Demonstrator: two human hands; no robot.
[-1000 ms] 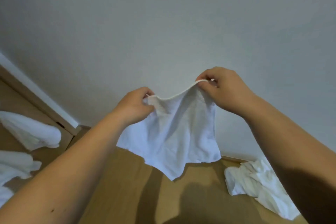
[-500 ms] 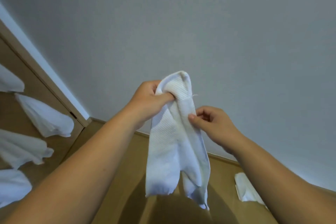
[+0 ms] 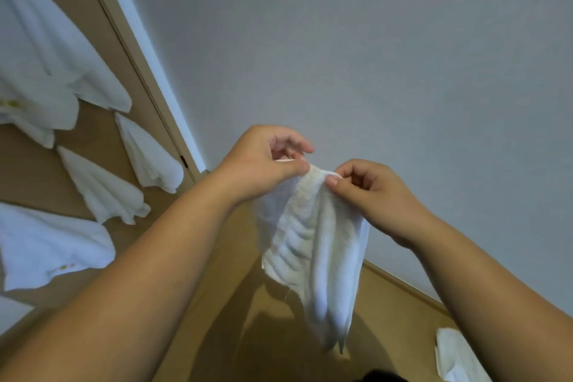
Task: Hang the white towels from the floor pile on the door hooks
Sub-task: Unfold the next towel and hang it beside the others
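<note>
Between pinching fingers (image 3: 331, 181), bunched white towel (image 3: 313, 245)

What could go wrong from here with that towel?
1. Both hands, left hand and right hand, only pinch the bunched top of the white towel; the grip could slip and drop it.
2. The door already carries several hung towels, so a free hook may be hard to reach.

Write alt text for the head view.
Two bare hands, left hand and right hand, pinch the bunched top of a white ribbed cloth towel hanging before a grey wall; more white towels hang on the brown door at left.
</note>
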